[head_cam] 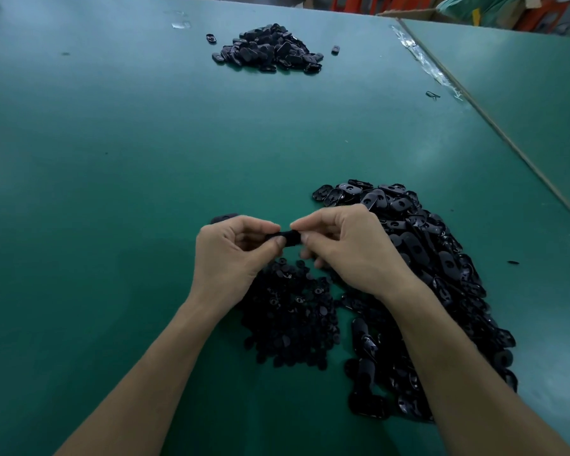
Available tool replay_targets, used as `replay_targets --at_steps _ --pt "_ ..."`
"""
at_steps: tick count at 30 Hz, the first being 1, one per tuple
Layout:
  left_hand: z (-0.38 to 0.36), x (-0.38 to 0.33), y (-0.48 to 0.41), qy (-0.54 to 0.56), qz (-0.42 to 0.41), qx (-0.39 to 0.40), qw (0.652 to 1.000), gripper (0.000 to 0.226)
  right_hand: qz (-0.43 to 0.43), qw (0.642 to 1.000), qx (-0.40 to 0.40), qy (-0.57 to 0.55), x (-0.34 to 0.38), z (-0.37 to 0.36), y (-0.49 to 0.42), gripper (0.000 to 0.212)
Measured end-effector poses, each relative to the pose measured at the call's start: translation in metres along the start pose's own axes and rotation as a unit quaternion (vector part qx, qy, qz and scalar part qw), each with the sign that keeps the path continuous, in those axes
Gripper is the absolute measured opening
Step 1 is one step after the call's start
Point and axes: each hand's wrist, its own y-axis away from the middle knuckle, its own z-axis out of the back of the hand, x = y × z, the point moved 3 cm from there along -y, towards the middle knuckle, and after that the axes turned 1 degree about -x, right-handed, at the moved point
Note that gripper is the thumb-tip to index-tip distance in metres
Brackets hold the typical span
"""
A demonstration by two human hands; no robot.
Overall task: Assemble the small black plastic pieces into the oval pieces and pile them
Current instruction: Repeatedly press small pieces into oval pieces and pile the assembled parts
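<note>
Right now, in the head view, one black piece [285, 239] is held up in the air between two hands, a little above the green table [112, 159]. Its left end is pinched by the thumb and first finger of the left hand [231, 255]. Its right end is pinched by the fingertips of the right hand [346, 248]. The other fingers of both hands are curled in. The piece is mostly hidden by the fingers, so it cannot be told if a small part is already pushed into it.

Under the hands and wrists, a heap of small round pieces [290, 320] is spread on the table. Just to its right, a much bigger heap of oval pieces [441, 274] is laid out, and part of it is covered by the right arm. One lone oval piece [224, 218] is seen on the table just behind the left hand.

Far away, near the back of the table, a third pile [270, 49] of black pieces is heaped up. A loose piece [211, 38] is seen just left of it and another one [335, 49] just right of it. A second green table [524, 77] is set beside the first on the right.
</note>
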Motion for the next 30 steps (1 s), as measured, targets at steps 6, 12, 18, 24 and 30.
replay_targets --at_steps 6,12,18,24,30 --pt "0.026 -0.001 -0.009 -0.088 -0.042 -0.135 0.986 0.025 0.011 0.949 -0.092 0.300 -0.002 0.016 -0.035 0.039" --pt "0.033 0.001 -0.014 -0.215 -0.060 -0.158 0.962 0.019 -0.043 0.901 -0.034 0.431 -0.015 0.013 -0.053 0.037" --pt "0.032 0.005 -0.016 -0.317 -0.061 -0.125 0.938 0.021 -0.015 0.913 -0.066 0.403 -0.016 0.011 -0.053 0.033" --pt "0.032 0.014 -0.018 -0.360 -0.045 -0.117 0.924 0.033 0.015 0.909 -0.163 0.384 -0.013 0.019 -0.051 0.032" --pt "0.027 0.000 -0.011 -0.289 -0.133 -0.139 0.938 0.015 0.046 0.983 -0.162 0.081 -0.004 0.021 -0.034 0.025"
